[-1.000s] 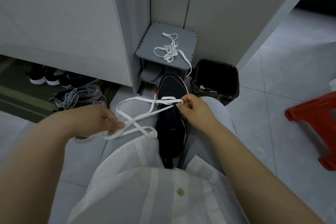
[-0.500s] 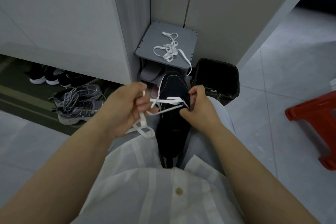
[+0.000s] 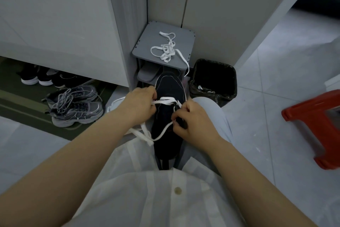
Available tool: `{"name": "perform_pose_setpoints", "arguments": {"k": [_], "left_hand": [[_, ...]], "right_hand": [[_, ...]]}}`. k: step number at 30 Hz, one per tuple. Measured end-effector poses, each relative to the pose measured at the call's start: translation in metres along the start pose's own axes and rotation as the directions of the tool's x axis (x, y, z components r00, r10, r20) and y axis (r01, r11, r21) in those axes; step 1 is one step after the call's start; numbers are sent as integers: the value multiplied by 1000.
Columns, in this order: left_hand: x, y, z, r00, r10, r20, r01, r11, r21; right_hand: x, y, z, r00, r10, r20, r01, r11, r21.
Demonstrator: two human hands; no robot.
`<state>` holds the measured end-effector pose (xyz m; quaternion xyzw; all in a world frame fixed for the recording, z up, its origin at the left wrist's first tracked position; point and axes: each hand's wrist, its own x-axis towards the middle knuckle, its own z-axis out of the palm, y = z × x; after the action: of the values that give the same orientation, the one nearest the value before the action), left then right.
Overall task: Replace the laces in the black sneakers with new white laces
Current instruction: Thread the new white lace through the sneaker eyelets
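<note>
Black sneaker sits wedged between the legs, toe away, evidently steadied for threading; left hand grip pinches the white lace at the first row, right hand grip pinches its free end beside the eyelets.

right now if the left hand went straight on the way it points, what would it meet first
Probably the black sneaker: the left hand, pinching the white lace, points across its forefoot. Depth is unclear; it might pass above.
</note>
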<state>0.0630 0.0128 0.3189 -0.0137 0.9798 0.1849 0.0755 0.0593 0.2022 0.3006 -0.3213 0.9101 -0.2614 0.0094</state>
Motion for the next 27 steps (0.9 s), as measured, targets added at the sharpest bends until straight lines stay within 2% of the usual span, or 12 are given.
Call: {"name": "perform_pose_setpoints", "arguments": {"k": [2, 4, 7, 9, 11, 12, 14, 17, 20, 23, 25, 27], "left_hand": [[4, 0, -2, 998, -19, 59, 13, 995, 96], [0, 0, -13, 999, 28, 25, -29, 999, 43], [-14, 3, -49, 985, 101, 139, -87, 991, -104], [-27, 10, -78, 969, 222, 114, -195, 958, -210], [-41, 21, -106, 955, 292, 58, -261, 914, -309], [-47, 26, -117, 952, 300, 56, -254, 883, -395], [-54, 32, -133, 937, 345, 61, -249, 778, -577], [-49, 27, -137, 937, 346, -42, -245, 568, -786], [-40, 21, -131, 973, 205, -103, -153, 242, -958], [-34, 35, -127, 976, 177, -130, -120, -66, -991], [-31, 45, -125, 977, 139, -162, -149, -99, -984], [-27, 51, -128, 973, 94, -212, -210, -29, -977]], "right_hand": [[-2, -9, 0, 999, 41, -35, -38, 997, 70], [-2, -25, -2, 989, 143, -40, -132, 969, 208], [6, -50, -8, 914, 369, 167, -404, 791, 460], [17, -65, -10, 807, 438, 397, -566, 380, 732], [30, -79, -14, 744, 385, 546, -555, -99, 826], [35, -83, -17, 743, 369, 558, -513, -221, 829], [45, -89, -26, 763, 388, 517, -426, -300, 854], [55, -86, -55, 830, 369, 417, -303, -330, 894], [54, -74, -83, 911, 270, 312, -224, -310, 924], [52, -78, -82, 965, 124, 230, -233, 13, 972], [49, -89, -68, 978, 17, 207, -202, 302, 932], [45, -94, -59, 973, 8, 229, -210, 430, 878]]}}
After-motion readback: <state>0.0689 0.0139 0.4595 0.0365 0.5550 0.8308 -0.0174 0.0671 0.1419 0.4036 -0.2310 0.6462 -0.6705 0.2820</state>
